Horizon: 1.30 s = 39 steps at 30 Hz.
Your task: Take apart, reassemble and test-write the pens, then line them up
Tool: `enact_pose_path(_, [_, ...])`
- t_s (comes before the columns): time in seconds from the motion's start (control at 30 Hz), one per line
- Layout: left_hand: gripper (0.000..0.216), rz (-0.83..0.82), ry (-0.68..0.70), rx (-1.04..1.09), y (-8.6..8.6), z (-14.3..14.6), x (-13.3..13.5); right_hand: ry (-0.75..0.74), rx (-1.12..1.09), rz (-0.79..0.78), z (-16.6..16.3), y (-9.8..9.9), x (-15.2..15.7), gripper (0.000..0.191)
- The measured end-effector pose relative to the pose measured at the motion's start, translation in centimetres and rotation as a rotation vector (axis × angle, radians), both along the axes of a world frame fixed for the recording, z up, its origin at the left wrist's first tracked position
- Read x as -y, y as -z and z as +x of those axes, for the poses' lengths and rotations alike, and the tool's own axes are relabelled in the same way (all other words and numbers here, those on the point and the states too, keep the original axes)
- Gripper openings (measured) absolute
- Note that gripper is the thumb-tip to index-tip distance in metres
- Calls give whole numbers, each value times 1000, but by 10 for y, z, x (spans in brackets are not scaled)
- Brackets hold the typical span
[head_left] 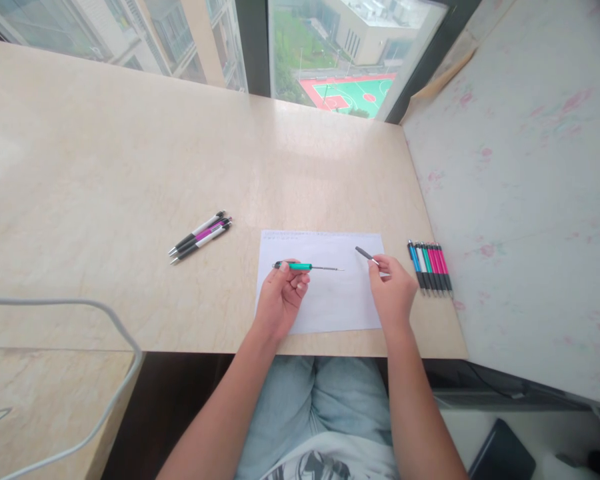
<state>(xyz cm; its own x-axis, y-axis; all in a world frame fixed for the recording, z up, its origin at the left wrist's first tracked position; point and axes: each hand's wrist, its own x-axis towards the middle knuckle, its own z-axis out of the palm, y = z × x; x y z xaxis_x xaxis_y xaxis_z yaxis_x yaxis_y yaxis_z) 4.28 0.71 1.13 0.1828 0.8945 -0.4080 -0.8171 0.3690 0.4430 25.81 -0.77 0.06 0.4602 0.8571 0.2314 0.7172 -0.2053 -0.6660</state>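
My left hand [283, 297] pinches a green pen barrel [300, 267] with a black end. A thin refill [327, 269] sticks out of the barrel toward the right. In my right hand [391, 283] is a dark pen grip section [364, 253], held between thumb and fingers and apart from the barrel. Both hands are above a white sheet of paper [330, 310], which has small writing along its top edge.
Three pens [200, 239], white and purple with black grips, lie together on the left of the tabletop [155, 153]. A row of several coloured pens [430, 269] lies at the right near the papered wall [520, 220]. A grey cable [115, 320] loops at lower left.
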Motion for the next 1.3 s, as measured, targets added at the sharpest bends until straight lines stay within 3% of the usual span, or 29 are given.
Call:
enact_pose_path(0.2, [18,3,12,-14,1,0,0,-17,304,-97,-10,7,-5,20])
enact_pose_path(1.3, [19,15,30,-35,1,1,0,-14,319,-147,-33,9,-22,12])
